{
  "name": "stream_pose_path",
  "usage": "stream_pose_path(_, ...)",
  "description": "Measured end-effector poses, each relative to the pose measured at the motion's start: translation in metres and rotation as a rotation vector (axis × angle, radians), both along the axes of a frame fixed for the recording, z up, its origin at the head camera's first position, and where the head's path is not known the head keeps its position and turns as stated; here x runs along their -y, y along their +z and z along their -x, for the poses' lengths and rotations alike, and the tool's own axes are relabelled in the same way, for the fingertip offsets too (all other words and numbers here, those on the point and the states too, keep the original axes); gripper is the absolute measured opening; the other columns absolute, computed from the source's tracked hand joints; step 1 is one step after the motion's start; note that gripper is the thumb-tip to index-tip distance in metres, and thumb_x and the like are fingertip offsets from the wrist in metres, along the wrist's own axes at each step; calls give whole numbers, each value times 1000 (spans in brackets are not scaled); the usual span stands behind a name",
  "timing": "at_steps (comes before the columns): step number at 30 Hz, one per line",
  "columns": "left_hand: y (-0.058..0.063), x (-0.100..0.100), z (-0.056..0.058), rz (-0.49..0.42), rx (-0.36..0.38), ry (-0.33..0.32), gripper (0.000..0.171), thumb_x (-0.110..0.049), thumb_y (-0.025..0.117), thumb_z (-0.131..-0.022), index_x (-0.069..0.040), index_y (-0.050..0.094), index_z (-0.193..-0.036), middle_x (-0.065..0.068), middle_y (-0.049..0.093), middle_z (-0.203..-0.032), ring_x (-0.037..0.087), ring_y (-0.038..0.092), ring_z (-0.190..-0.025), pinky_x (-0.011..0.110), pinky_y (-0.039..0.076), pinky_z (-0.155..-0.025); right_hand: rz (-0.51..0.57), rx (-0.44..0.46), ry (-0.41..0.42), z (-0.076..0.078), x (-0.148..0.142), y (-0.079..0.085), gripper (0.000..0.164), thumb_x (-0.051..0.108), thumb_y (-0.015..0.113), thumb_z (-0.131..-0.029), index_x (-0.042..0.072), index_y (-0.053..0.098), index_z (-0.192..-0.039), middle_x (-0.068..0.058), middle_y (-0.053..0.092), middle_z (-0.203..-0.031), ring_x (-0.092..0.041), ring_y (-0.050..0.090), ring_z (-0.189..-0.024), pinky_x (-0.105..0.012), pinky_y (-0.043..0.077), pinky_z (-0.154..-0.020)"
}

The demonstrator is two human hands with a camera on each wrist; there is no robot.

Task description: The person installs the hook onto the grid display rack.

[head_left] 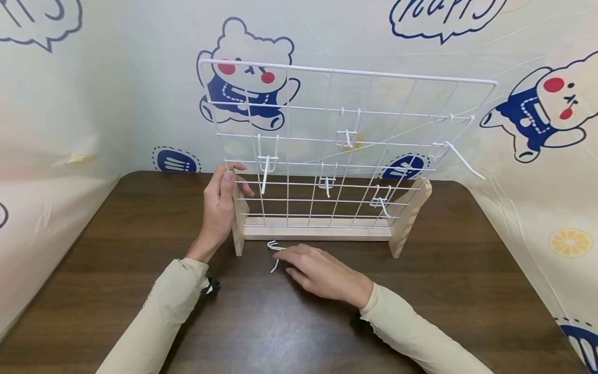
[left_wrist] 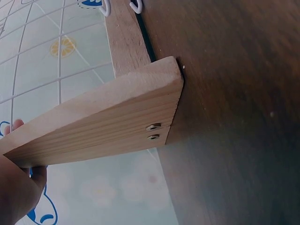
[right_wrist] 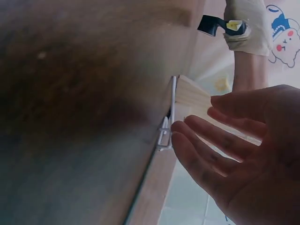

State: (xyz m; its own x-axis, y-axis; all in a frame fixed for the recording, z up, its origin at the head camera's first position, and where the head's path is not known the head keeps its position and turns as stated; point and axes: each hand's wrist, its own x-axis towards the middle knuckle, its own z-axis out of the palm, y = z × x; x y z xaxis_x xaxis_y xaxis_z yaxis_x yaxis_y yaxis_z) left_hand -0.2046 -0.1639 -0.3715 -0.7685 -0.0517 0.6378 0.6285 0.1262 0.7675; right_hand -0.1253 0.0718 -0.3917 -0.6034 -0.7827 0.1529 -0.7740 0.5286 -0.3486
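A white wire grid rack [head_left: 299, 184] with wooden end pieces stands on the table. My left hand [head_left: 220, 205] grips its left wooden end piece [head_left: 239, 228], fingers round the upper part; the left wrist view shows the panel's [left_wrist: 93, 126] outer face and the hand at its upper end. A loose white wire hook [head_left: 274, 246] lies on the table before the rack. My right hand [head_left: 322, 270] is over its right part, fingers slightly bent and thumb apart. In the right wrist view, the fingertips are right at the hook [right_wrist: 173, 101]; I cannot tell whether they touch it.
Several white hooks hang on the grid, such as a long one [head_left: 266, 169] at left and another [head_left: 464, 158] jutting out at right. A wooden base bar [head_left: 317, 234] joins the end pieces. Printed cloth [head_left: 140, 104] surrounds the brown table [head_left: 289, 332].
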Motion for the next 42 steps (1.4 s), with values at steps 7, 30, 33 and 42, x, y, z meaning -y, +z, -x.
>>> stream_pose_path(7, 1, -1, 0, 9, -5, 4, 34, -23, 35, -109, 1, 57, -118, 24, 61, -76, 35, 63, -72, 28, 51, -70, -132, -50, 15, -4, 0, -10, 41, 12, 57, -100, 8, 55, -141, -5, 60, -117, -14, 58, -103, -28, 51, -87)
stream_pose_path(30, 2, -1, 0, 27, 1, 14, 33, -17, 32, -109, 6, 54, -119, 27, 60, -77, 39, 61, -73, 28, 48, -74, -226, -189, -126, -17, 2, -7, 11, 1, 66, -84, 9, 68, -91, -4, 59, -80, -21, 59, -73, -34, 51, -55)
stream_pose_path(33, 10, -4, -6, 28, -2, 7, 33, -15, 33, -109, 9, 53, -118, 30, 59, -77, 42, 60, -73, 31, 49, -73, -245, -223, -144, -20, 3, -8, 12, -1, 66, -82, 8, 68, -91, -6, 59, -78, -22, 60, -70, -35, 51, -54)
stream_pose_path(42, 24, -9, -19, 23, 3, -2, 35, -15, 32, -109, 12, 51, -119, 35, 56, -79, 44, 59, -74, 29, 49, -74, -200, -250, -171, -21, -3, -4, 16, -3, 64, -75, 11, 56, -78, -2, 52, -66, -20, 57, -56, -31, 42, -42)
